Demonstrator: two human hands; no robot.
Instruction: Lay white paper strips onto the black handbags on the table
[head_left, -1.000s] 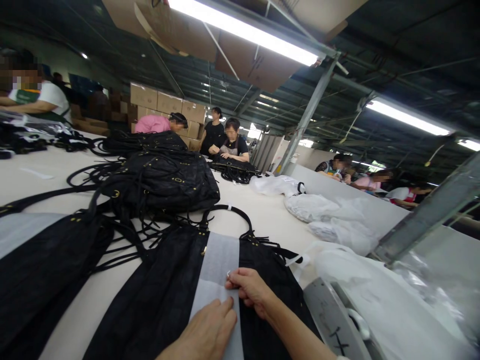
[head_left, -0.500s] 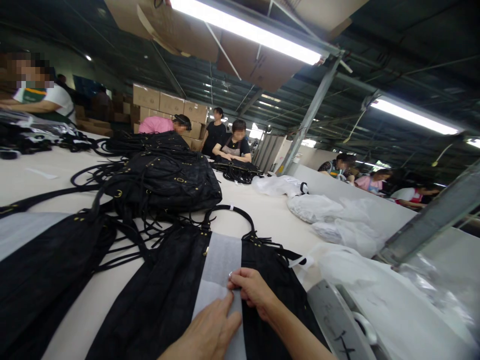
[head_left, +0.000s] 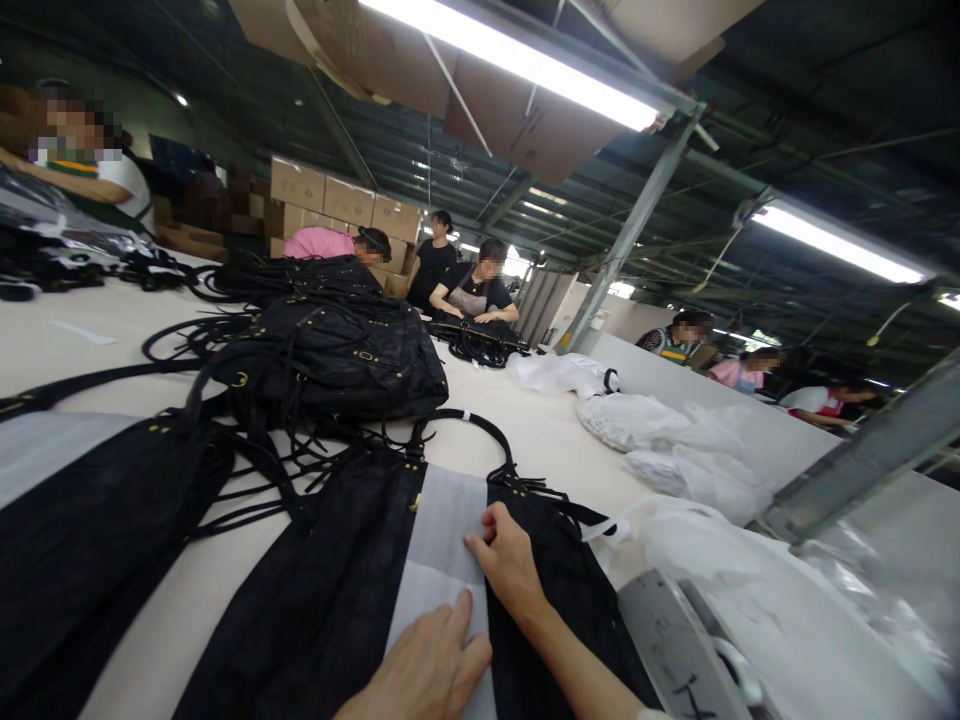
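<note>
In front of me a black handbag (head_left: 307, 580) lies flat on the white table, its looped handle (head_left: 495, 435) pointing away. A strip of whitish tissue paper (head_left: 446, 520) runs down the bag's middle. My left hand (head_left: 424, 660) lies flat on the lower part of the paper, fingers stretched out. Farther up, at the paper's right edge, is my right hand (head_left: 514, 565). Its fingers are curled but apart from the thumb, and nothing shows between them.
Another black bag (head_left: 97, 540) with paper lies to the left. Beyond is a pile of black fringed bags (head_left: 337, 355). At right stand a grey box (head_left: 667, 640) and white plastic bags (head_left: 720, 570), beside a slanting metal post (head_left: 862, 450). Several co-workers (head_left: 480, 290) work farther off.
My right hand has parted its pinched fingertips and shifted slightly up and right; the small shiny bit at them no longer shows. My left hand stays on the paper.
</note>
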